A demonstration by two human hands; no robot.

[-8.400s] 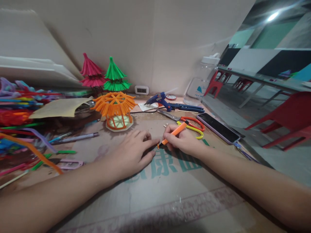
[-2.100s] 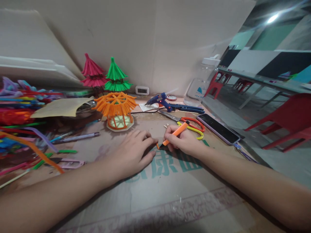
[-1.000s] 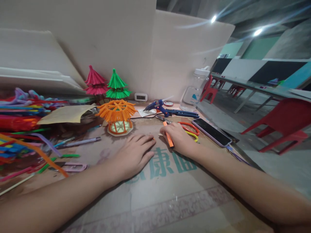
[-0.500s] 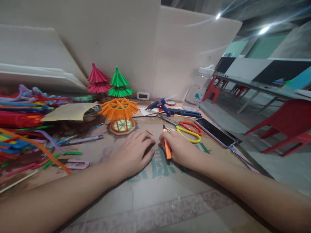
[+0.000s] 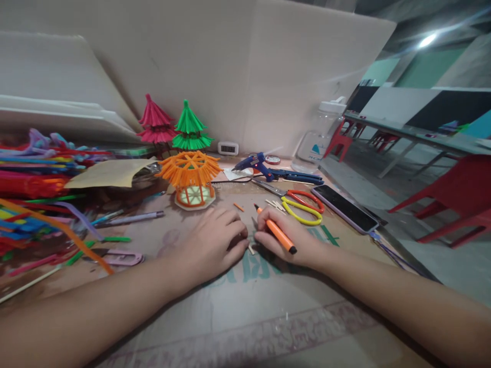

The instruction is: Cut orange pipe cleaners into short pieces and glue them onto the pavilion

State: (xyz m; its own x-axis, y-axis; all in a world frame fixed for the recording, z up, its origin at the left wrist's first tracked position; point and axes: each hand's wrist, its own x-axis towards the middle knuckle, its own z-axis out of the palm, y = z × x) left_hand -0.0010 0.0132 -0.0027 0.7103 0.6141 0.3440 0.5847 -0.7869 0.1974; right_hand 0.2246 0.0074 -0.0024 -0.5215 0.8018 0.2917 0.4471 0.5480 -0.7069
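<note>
My right hand (image 5: 287, 235) is closed around an orange marker pen (image 5: 279, 234), which tilts with its dark tip up and to the left, and its black end toward me. Beside it, my left hand (image 5: 217, 237) rests on the cardboard with fingers and thumb curled together. A short pale wooden stick (image 5: 251, 249) pokes out by the left thumb; most of it is hidden. Just beyond the hands lie a small orange piece (image 5: 238, 207) and several short sticks (image 5: 274, 205). An orange pipe-cleaner pavilion (image 5: 190, 171) with a pale base stands past my left hand.
Scissors (image 5: 303, 207), a phone (image 5: 345, 208), a blue glue gun (image 5: 255, 164) and a water bottle (image 5: 316, 135) are at the right. Pink (image 5: 156, 120) and green (image 5: 191, 125) roofed models stand behind. Pipe cleaners (image 5: 30, 225), a pen (image 5: 134, 219) and a pink cutter (image 5: 123, 258) lie left.
The marker has turned from nearly upright to a slant, its black end swinging right. A short pale stick now shows by my left thumb. The view has shifted slightly.
</note>
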